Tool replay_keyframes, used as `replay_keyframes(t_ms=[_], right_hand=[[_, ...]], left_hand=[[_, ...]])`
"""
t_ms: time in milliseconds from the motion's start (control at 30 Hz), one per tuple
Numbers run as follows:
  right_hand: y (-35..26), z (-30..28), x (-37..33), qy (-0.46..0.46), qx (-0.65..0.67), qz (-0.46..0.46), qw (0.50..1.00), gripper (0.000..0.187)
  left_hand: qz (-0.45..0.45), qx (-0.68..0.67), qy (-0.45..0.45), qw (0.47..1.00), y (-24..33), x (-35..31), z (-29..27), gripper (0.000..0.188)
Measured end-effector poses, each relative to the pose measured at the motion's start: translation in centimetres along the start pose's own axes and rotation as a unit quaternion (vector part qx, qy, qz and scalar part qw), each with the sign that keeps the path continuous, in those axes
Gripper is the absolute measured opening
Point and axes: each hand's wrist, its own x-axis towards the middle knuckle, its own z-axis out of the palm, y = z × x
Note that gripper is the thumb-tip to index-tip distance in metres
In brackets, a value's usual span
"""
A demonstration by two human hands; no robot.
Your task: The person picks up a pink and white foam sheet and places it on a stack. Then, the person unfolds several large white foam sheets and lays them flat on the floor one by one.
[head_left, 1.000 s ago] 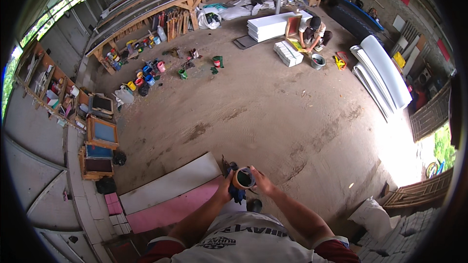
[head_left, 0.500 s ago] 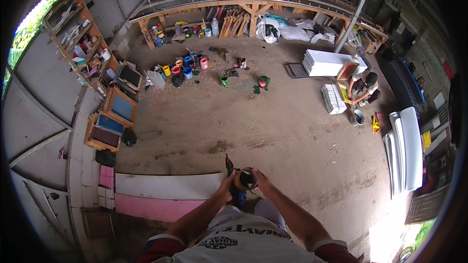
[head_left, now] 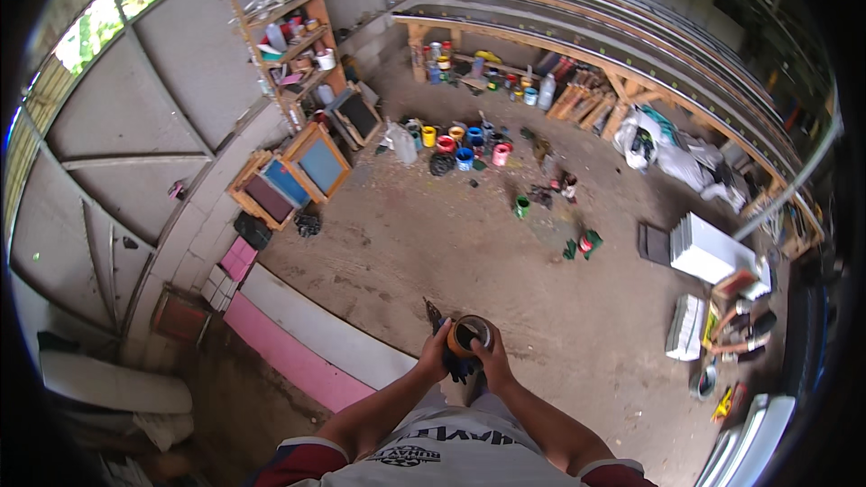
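Hands meet at the near middle of the scene, just above the person's white printed shirt (head_left: 446,451). The left hand (head_left: 436,358) and the right hand (head_left: 494,363) both close their fingers around a small round orange-walled can with a dark inside (head_left: 469,335), held upright between them over the dirt floor (head_left: 433,234); the left hand also seems to hold a thin dark tool (head_left: 433,314) that sticks up beside the can, though it is too small to tell what kind.

Left of the hands a long pink and white board (head_left: 316,352) lies along the floor's edge. Farther left, wooden-framed screens (head_left: 289,176) lean against the grey wall, below a tall wooden shelf (head_left: 289,27) full of small items. Far across the floor stands a cluster of coloured paint cans (head_left: 465,140), near a long wooden workbench (head_left: 577,54). At the right, a person (head_left: 740,325) crouches beside a white box-shaped stack (head_left: 708,252).
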Motion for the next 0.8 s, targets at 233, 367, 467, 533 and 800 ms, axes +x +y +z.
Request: replay_keyframes(t_ms=[233,367,467,533,800], right_hand=[[-3.9,4.5,12.6,-0.244,-0.03,-0.002,0.969,0.083],[-2.9,8.7,20.7,-0.279,-0.073,-0.025,0.957,0.083],[-2.5,12.4,27.5,-0.277,-0.074,-0.04,0.957,0.085],[-5.4,14.8,31.3,-0.305,-0.092,-0.026,0.947,0.084],[-10.2,20.2,46.7,-0.27,-0.138,-0.15,0.941,0.081]], left_hand=[[0.133,-0.121,0.096,0.979,7.3,4.7,0.5,0.042],[0.164,-0.128,0.126,0.97,13.5,8.1,-0.9,0.049],[0.193,-0.127,0.121,0.965,20.0,11.5,-0.9,0.05],[0.212,-0.123,0.109,0.963,23.7,13.5,-2.0,0.049],[0.236,-0.081,0.146,0.957,38.6,22.2,-1.4,0.044]])
